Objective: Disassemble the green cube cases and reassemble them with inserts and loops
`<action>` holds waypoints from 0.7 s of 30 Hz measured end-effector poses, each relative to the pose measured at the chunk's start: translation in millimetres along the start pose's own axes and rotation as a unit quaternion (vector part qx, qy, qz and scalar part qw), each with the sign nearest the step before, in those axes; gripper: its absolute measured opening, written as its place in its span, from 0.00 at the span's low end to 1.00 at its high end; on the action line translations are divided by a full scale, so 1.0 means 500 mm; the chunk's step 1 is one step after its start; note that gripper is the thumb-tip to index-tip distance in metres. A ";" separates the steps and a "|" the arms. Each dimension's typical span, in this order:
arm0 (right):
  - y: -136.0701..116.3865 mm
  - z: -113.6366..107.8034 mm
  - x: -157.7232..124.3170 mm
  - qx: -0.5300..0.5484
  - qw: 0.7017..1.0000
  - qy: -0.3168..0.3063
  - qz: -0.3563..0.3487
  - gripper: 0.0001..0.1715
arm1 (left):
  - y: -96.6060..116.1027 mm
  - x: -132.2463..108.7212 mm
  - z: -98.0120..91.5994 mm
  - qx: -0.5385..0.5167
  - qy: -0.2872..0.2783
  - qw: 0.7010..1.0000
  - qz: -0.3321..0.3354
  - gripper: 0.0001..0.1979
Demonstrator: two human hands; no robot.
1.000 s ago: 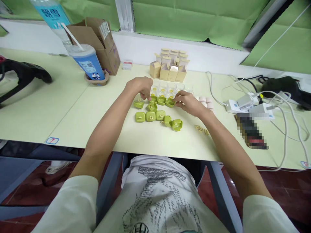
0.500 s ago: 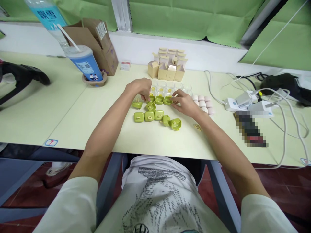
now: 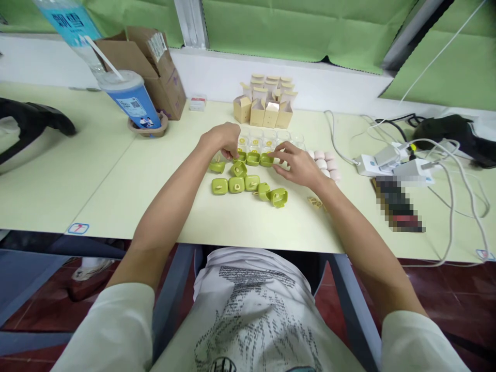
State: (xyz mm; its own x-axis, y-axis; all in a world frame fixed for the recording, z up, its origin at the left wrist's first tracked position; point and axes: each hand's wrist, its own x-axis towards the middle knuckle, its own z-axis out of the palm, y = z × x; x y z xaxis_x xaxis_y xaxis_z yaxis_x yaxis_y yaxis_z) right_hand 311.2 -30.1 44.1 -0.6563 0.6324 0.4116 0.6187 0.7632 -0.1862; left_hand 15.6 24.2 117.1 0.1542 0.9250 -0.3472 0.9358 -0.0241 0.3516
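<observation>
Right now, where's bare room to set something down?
Bare tabletop lies between the blue cup and left forearm, and between the green pieces and near edge. It's crowded around the left hand and right hand, by the clear containers, and among the white chargers.

Open trays (image 3: 253,159): uniform olive green.
Knobbed lids (image 3: 236,184): same green, pale yellow knobs.
Clear cups (image 3: 256,139): colourless, yellow round marks.
Round pieces (image 3: 321,164): white at left, pale pink at right.
Small loops (image 3: 315,202): dull yellow-tan.
Small cartons (image 3: 257,114): light tan, paler flaps.
Tabletop (image 3: 217,222): plain pale yellow-green.
Drink cup (image 3: 135,106): blue, white panel, black-and-white code.
Bottle label (image 3: 70,23): light blue, dark lettering.
Shirt (image 3: 256,310): white, black text-like print.
Window coverings (image 3: 302,36): plain green.
</observation>
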 end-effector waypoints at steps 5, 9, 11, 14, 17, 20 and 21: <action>0.007 0.012 -0.001 0.012 1.000 0.000 -0.009 0.21 | 0.014 -0.017 -0.007 0.004 0.001 1.000 -0.024 0.18; 0.023 0.034 0.000 0.023 0.999 0.001 -0.024 0.19 | 0.025 -0.045 -0.032 0.028 0.004 0.999 -0.034 0.16; 0.027 0.039 0.001 0.034 0.999 0.000 -0.029 0.19 | 0.030 -0.057 -0.041 0.043 0.007 0.998 -0.034 0.14; 0.027 0.040 0.001 0.038 0.999 0.001 -0.033 0.18 | 0.034 -0.061 -0.042 0.070 -0.001 0.997 -0.032 0.15; 0.024 0.037 0.002 0.036 0.999 -0.002 -0.028 0.19 | 0.028 -0.043 -0.029 0.068 -0.012 0.998 -0.007 0.17; 0.021 0.035 0.003 0.035 0.999 -0.010 -0.017 0.20 | 0.009 -0.012 -0.014 0.053 0.004 0.998 0.016 0.17; 0.020 0.035 0.004 0.035 0.999 -0.013 -0.012 0.20 | 0.002 -0.002 -0.011 0.051 0.010 0.998 0.030 0.17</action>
State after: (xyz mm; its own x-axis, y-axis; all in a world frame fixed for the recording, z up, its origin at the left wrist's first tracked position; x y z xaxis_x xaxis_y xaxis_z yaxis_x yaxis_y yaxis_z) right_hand 308.8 -18.8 27.1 -0.6819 0.6162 0.3942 0.5716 0.7851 -0.2384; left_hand 14.9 25.2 122.5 0.2048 0.9284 -0.3099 0.9526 -0.1163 0.2811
